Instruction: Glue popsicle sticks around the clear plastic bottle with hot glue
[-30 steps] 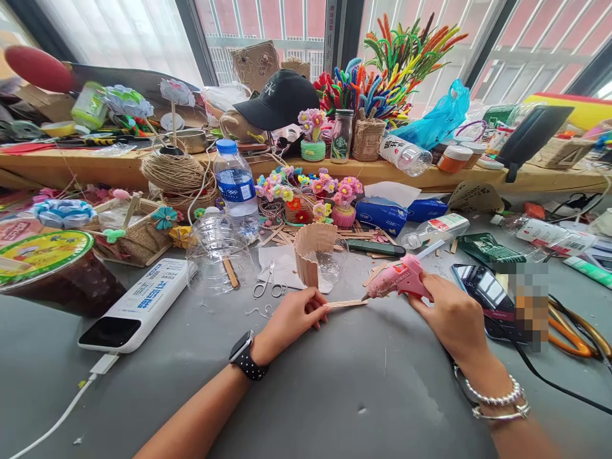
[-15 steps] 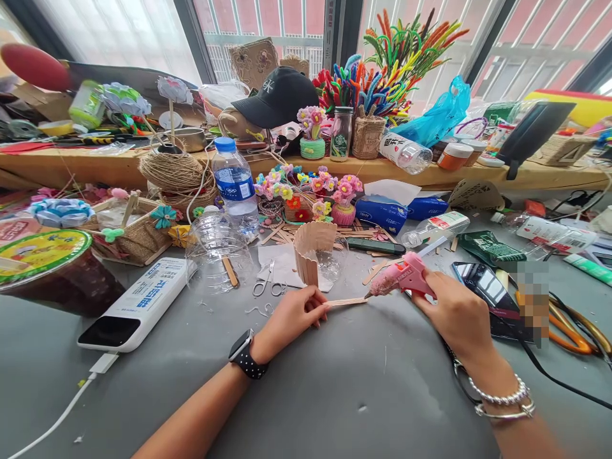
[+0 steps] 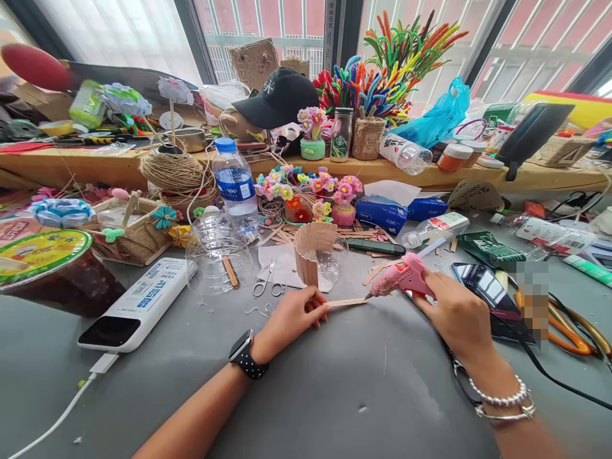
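Between the thumb and fingers of my left hand (image 3: 299, 313) is one end of a wooden craft stick (image 3: 348, 303), held low over the grey table and pointing right. My right hand (image 3: 454, 312) is wrapped round a pink hot glue gun (image 3: 400, 278). Its nozzle meets the stick near the free right end. Just behind my left hand stands a curved wall of upright craft sticks (image 3: 315, 245), set around part of a clear plastic piece (image 3: 337, 261). Small scissors (image 3: 270, 284) lie on white paper to its left.
A power bank (image 3: 136, 306) and a large drink cup (image 3: 57, 274) stand at left. Behind are a water bottle (image 3: 234, 185) and loose sticks (image 3: 282, 233). At right lie a phone (image 3: 488, 293), orange-handled scissors (image 3: 568, 331) and a black cord (image 3: 540, 366). A wooden shelf (image 3: 287, 172) crosses the back.
Almost nothing differs. The glue gun's nozzle has shifted very slightly at the right end of the stick; my left hand keeps its place.
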`<state>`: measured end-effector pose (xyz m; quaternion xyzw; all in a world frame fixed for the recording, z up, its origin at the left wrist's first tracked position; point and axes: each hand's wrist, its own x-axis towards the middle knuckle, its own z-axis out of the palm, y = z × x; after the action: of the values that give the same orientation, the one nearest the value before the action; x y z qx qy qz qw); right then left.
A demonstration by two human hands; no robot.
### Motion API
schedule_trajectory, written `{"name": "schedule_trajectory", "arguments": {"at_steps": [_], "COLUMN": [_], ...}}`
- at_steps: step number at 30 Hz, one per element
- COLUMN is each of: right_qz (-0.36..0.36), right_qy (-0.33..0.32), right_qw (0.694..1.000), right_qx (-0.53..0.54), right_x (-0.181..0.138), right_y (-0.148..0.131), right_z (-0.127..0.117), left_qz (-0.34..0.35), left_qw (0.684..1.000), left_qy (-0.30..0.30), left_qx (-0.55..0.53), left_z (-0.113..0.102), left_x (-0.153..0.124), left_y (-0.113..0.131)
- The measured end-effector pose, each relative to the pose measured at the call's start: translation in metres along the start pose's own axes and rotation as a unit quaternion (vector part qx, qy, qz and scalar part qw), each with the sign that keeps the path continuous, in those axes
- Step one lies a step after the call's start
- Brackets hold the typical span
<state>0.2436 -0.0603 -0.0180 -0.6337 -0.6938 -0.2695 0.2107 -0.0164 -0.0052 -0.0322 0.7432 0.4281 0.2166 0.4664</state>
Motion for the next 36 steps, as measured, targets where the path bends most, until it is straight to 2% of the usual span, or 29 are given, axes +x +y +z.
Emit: {"name": "schedule_trajectory", "arguments": {"at_steps": [6,17,25,36], "right_qz": [0.007,0.011,-0.013,0.007], "right_qy": [-0.011,0.010,0.039,0.038], "right_qw": [1.000,1.000,0.999,0.999], "right_qx": [0.002,0.010,-0.005,0.019], "right_x": [-0.0011,-0.0005,-0.0008,-0.0014], "right_y": [0.0018,0.0024,0.0010,-0.0061], "right_z": [0.0015,0.0015,0.0040,0.0048], "left_qz": [-0.001,0.001,-0.002,-0.004], "left_qw": [1.000,1.000,1.000,1.000], "left_qy": [-0.001,-0.002,-0.003,-0.009], "left_qx": [0.001,0.003,0.007,-0.001], "left_z": [-0.0004,-0.0009,-0.0009,-0.0017], "left_x": [-0.0005,-0.0009,-0.0005,-0.0013], "left_y": [0.0007,0.0021,0.0030,0.0042]}}
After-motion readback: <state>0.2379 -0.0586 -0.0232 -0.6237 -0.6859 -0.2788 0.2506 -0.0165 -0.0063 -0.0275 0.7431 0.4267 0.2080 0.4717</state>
